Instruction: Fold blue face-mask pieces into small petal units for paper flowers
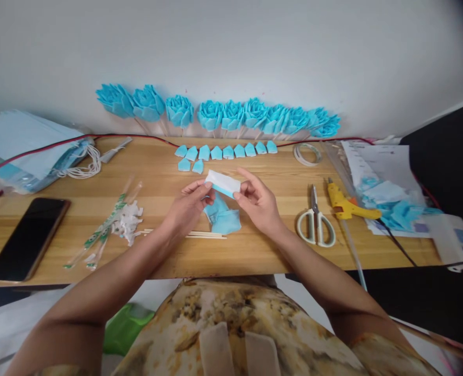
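Phone [28, 239], screen dark, flat at left end of counter [255, 257]. Clear wrappers [114, 213] with green print, to its right. Red-and-black cable [137, 136] along back, near pale wall [231, 42]. Printed papers [388, 156], right end.

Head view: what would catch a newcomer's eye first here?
Most striking is the row of bright blue flowers along the back of the table. Next, at the centre, the left hand and right hand hold a white-and-blue strip between them. The yellow glue gun stands out at the right, beside the scissors.
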Action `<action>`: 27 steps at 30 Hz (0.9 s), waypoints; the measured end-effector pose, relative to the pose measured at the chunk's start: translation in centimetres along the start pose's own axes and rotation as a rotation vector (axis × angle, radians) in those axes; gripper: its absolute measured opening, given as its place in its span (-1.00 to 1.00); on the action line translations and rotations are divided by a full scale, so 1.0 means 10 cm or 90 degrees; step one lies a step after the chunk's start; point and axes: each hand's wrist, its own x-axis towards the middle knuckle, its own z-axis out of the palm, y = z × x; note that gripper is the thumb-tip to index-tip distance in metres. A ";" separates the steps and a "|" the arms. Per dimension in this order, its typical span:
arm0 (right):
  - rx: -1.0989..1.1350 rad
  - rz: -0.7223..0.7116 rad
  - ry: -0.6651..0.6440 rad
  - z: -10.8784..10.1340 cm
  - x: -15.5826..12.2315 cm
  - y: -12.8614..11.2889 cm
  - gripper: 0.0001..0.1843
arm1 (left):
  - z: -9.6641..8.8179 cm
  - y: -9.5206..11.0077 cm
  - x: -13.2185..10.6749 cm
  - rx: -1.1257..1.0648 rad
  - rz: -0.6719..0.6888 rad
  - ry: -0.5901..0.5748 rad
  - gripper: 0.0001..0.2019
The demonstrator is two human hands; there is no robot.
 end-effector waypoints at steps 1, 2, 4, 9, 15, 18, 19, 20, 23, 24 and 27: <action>-0.003 -0.004 0.003 0.00 0.00 0.00 -0.39 | 0.00 0.00 0.00 -0.005 0.001 0.005 -0.66; -0.006 -0.009 0.007 0.00 0.00 0.00 -0.39 | 0.01 0.01 0.00 -0.011 -0.005 0.006 -0.63; -0.015 -0.019 0.014 0.00 -0.01 0.00 -0.40 | 0.04 0.01 -0.01 -0.013 -0.031 -0.012 -0.60; -0.057 -0.034 0.005 0.01 -0.04 -0.01 -0.43 | 0.09 -0.02 -0.06 0.033 -0.096 -0.057 -0.59; -0.017 -0.010 -0.017 -0.05 -0.02 -0.04 -0.46 | 0.05 -0.06 -0.07 0.142 -0.066 -0.022 -0.64; 0.017 0.024 -0.011 -0.10 0.02 -0.05 -0.47 | 0.04 -0.06 -0.08 0.257 -0.065 -0.038 -0.63; 0.025 0.034 -0.015 -0.11 0.02 -0.04 -0.46 | 0.05 -0.06 -0.09 0.283 -0.068 -0.040 -0.63; 0.032 0.040 -0.021 -0.11 0.03 -0.04 -0.46 | 0.06 -0.06 -0.09 0.299 -0.071 -0.041 -0.63; 0.043 0.038 -0.025 -0.09 0.03 -0.02 -0.50 | 0.07 -0.06 -0.10 0.303 -0.066 -0.034 -0.64; 0.037 0.032 -0.020 -0.09 0.02 -0.01 -0.52 | 0.07 -0.06 -0.09 0.296 -0.064 -0.032 -0.64; -0.004 0.001 -0.009 -0.12 0.01 -0.02 -0.60 | 0.07 -0.05 -0.08 0.245 -0.065 -0.031 -0.65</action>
